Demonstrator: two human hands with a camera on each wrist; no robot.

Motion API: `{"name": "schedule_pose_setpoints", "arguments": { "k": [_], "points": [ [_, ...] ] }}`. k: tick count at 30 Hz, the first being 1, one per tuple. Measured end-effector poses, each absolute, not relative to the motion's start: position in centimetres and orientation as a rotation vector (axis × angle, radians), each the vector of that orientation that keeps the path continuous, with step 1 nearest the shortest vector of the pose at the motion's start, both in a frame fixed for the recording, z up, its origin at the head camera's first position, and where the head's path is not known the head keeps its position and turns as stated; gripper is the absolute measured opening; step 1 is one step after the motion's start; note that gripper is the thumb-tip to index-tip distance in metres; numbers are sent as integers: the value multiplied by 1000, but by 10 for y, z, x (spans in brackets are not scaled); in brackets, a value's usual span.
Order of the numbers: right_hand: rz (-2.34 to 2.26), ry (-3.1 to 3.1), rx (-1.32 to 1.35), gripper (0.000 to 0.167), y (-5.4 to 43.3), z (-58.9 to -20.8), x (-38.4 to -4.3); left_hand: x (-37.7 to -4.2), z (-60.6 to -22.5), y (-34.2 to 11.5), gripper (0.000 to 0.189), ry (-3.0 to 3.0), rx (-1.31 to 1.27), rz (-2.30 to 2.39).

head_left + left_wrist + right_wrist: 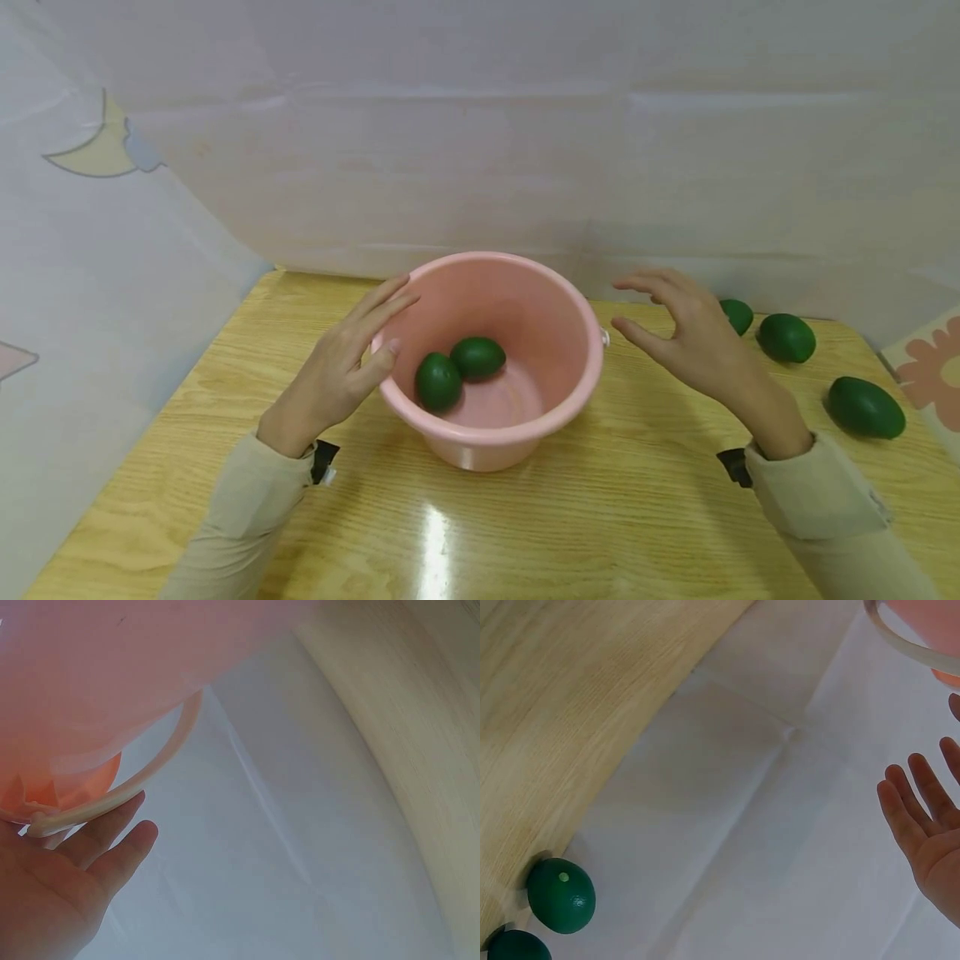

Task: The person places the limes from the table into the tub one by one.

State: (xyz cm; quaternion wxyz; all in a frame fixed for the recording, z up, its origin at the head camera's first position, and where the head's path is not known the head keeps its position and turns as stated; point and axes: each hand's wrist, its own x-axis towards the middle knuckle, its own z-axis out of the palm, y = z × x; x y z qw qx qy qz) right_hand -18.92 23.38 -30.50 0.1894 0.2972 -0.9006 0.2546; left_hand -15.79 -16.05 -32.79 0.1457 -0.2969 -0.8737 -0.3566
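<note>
Pink bucket [465, 437] | two green fruits [477, 358] inside; three on table [570, 525], one part-hidden | hands [330, 367] [697, 337] spread

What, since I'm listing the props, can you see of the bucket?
The bucket is pale pink, round and smooth, plastic by its look, with a thick rim and tapering wall. It stands upright on the table, two green fruits inside. A cream handle shows in the left wrist view. The left hand is at its rim, seemingly touching; the right hand is apart from it.
</note>
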Motion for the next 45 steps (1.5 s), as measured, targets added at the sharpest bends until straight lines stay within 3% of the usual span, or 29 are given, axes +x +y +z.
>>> {"name": "schedule_pose_setpoints", "arguments": {
  "k": [45],
  "points": [
    [640,-2652,653,50,273,-338,-208,-158,-328,-160,55,-2529,-845,-1033]
  ]
}}
